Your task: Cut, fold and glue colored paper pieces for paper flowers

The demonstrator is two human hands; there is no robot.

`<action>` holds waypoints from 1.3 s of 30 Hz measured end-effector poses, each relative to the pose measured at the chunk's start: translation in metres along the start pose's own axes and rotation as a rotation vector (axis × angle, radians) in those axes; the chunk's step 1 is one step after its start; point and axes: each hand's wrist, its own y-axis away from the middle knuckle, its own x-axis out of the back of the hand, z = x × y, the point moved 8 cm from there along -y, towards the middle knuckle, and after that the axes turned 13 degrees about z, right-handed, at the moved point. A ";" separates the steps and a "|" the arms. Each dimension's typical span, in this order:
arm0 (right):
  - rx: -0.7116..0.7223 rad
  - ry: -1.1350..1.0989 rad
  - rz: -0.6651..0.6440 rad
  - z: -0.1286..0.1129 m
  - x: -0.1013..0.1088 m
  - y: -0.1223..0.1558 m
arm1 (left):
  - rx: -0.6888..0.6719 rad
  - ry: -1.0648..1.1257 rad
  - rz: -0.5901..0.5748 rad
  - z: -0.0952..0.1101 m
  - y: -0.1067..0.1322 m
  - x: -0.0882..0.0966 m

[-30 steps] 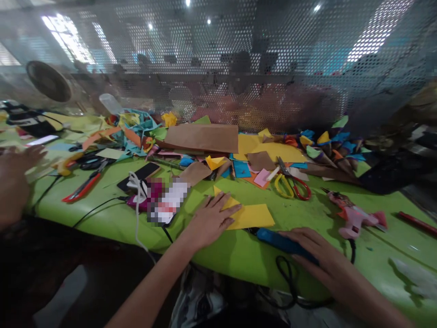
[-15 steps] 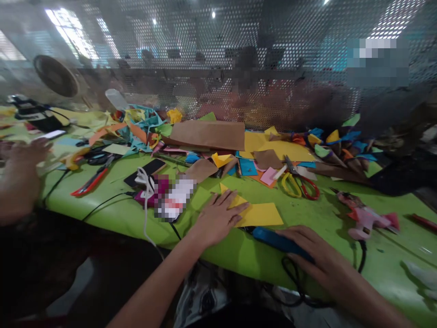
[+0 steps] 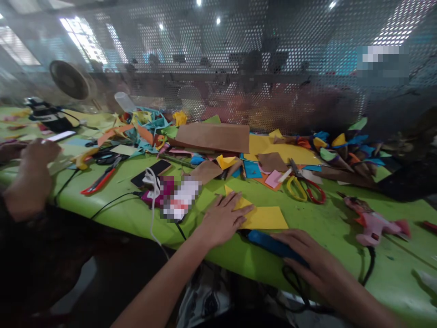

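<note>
My left hand lies flat with its fingers spread on the left part of a folded yellow paper sheet on the green table. Near the table's front edge my right hand rests on top of a blue glue gun, fingers curved over its rear part and its black cord. Only the gun's front end shows.
Yellow-and-red scissors, a pink glue gun, a brown paper sheet, coloured paper scraps and paper cones lie behind. A phone and red pliers are at left. Another person's hand is at far left. A perforated metal screen backs the table.
The view has shifted a little, so everything sits slightly more to the right. Both hands stay where they were, on the yellow paper and the blue glue gun.
</note>
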 end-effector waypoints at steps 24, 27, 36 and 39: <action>-0.062 -0.022 0.276 0.035 0.069 -0.022 | 0.024 0.109 0.038 -0.009 -0.019 0.021; -0.056 0.050 0.392 0.051 0.077 -0.056 | 0.000 0.070 0.042 -0.006 -0.025 0.021; -0.078 0.296 0.424 0.064 0.045 -0.166 | 0.039 0.030 0.040 -0.002 -0.039 0.026; -0.090 0.311 0.447 0.063 0.042 -0.180 | 0.085 0.069 0.028 -0.002 -0.040 0.025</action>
